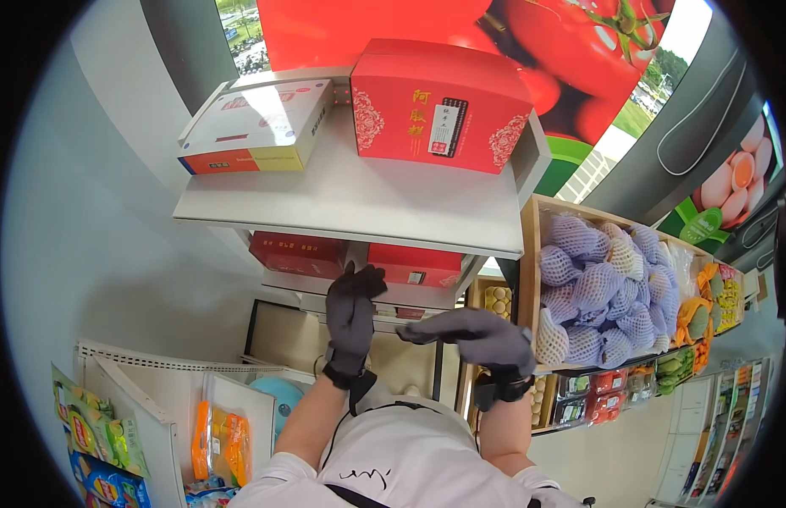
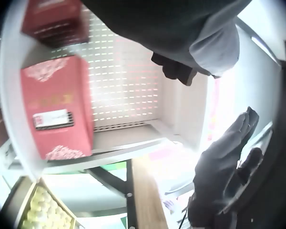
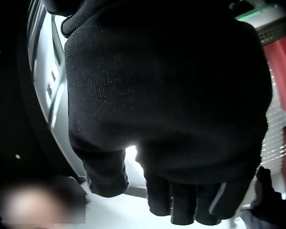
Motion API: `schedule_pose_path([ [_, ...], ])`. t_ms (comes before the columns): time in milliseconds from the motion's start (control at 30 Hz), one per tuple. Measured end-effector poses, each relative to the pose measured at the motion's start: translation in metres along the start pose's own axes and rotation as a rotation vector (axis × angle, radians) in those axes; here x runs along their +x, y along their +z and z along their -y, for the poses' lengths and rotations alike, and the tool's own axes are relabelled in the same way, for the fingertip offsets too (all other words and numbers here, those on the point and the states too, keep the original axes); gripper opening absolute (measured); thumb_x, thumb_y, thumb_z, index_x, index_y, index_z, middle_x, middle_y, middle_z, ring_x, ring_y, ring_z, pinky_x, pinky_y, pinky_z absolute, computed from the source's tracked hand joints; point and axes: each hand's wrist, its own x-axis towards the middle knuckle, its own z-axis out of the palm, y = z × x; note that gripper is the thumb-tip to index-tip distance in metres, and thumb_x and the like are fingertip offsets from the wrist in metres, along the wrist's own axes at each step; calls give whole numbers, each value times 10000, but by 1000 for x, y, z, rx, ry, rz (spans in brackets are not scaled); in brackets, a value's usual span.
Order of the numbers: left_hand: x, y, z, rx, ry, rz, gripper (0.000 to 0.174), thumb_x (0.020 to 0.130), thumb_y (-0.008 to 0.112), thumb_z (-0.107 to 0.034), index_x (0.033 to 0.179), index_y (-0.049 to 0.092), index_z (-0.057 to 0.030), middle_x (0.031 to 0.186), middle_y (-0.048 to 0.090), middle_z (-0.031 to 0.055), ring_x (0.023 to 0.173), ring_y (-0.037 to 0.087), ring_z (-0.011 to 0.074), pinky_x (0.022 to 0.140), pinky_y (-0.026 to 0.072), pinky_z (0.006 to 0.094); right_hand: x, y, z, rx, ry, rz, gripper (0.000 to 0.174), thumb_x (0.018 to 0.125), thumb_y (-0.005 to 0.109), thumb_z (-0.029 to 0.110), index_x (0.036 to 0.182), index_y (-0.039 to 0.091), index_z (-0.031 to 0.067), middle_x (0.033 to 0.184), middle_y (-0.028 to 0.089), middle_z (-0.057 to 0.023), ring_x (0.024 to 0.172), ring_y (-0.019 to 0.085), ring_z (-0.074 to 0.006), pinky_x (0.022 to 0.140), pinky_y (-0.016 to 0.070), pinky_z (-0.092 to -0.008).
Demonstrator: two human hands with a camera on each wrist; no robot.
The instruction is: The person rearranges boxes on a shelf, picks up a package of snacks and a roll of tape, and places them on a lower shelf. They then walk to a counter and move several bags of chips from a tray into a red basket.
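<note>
Standing before a white shelf unit (image 1: 350, 199), a person in dark gloves. The left hand (image 1: 352, 309) is raised, fingers upright and relaxed, holding nothing. Its tips reach the front edge of the second shelf; contact cannot be told. A flat red box (image 1: 298, 254) lies at 11 o'clock of that hand and a second red box (image 1: 414, 265) at 1 o'clock, both on the second shelf. The right hand (image 1: 477, 334) hovers at 3 o'clock of the left, flat, fingers stretched toward 9 o'clock, empty; the right wrist view shows loose fingers around nothing. On the top shelf are a large red gift box (image 1: 435, 106) at 12 o'clock and a white carton (image 1: 257, 127) beside it at 11. A wooden crate of net-wrapped fruit (image 1: 596, 288) stands at 3 o'clock.
</note>
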Motion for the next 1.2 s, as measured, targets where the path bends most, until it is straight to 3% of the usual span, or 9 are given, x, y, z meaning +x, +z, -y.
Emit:
schedule_pose_path([
  [100,65,-21,-79,275,326,366,325,988,535,-174,1122,782,-12,1233,797,164,1241,736,344,1128,484,546,12,-12,45,-65,-616,343,660,1030,751,304,1568,597,-46,1611,608,-258,1531,567,-359,1296,398,-537],
  [233,135,-14,-126,267,494,93,385,955,532,-206,1149,781,14,1325,769,219,1298,706,380,1248,409,540,21,-10,90,600,-1243,-87,662,1072,706,370,1644,558,73,1649,599,-181,1589,490,-372,1313,364,-579],
  [400,196,19,-129,-300,64,-411,436,1135,528,-221,1442,673,53,1526,677,201,1449,616,312,1257,418,424,34,-46,135,448,-1217,-302,499,1107,678,295,1569,654,108,1600,653,-149,1571,516,-333,1308,379,-511],
  [500,217,21,-120,-122,45,-219,487,1174,538,-255,1548,585,54,1597,625,177,1487,577,269,1243,425,366,60,-32,144,-1158,-619,-1133,441,1117,633,93,1555,653,52,1582,662,-152,1522,569,-315,1256,461,-429],
  [633,238,38,-121,-273,-185,-94,542,1193,547,-286,1631,525,33,1598,619,133,1450,580,209,1215,445,331,86,-42,148,-230,-662,-647,457,1093,604,-33,1547,640,2,1560,676,-159,1455,631,-271,1192,523,-373],
  [767,242,42,-115,-162,-285,44,549,1191,558,-289,1645,521,17,1525,644,105,1356,607,166,1177,466,313,96,-66,129,-868,-484,-820,457,1064,640,-28,1521,649,-12,1582,650,-178,1404,660,-247,1173,536,-355],
  [967,229,45,-123,-177,-274,52,516,1182,587,-246,1628,546,12,1430,655,89,1244,618,126,1119,477,290,102,-21,139,-442,-366,-929,424,1081,618,-45,1504,643,-27,1589,619,-195,1346,676,-245,1146,535,-328],
  [1100,204,38,-130,-308,-145,-145,459,1169,601,-179,1595,586,-7,1467,650,113,1241,634,162,1089,486,275,81,3,132,-572,-558,-814,395,1095,621,-28,1488,639,-55,1552,631,-165,1322,670,-223,1131,522,-318],
  [1200,176,12,-97,243,528,-303,416,1157,603,-110,1567,604,-43,1498,644,131,1239,653,225,1108,495,314,68,48,132,-576,-626,-848,406,1083,636,-25,1487,636,-62,1508,652,-143,1309,669,-212,1121,512,-313],
])
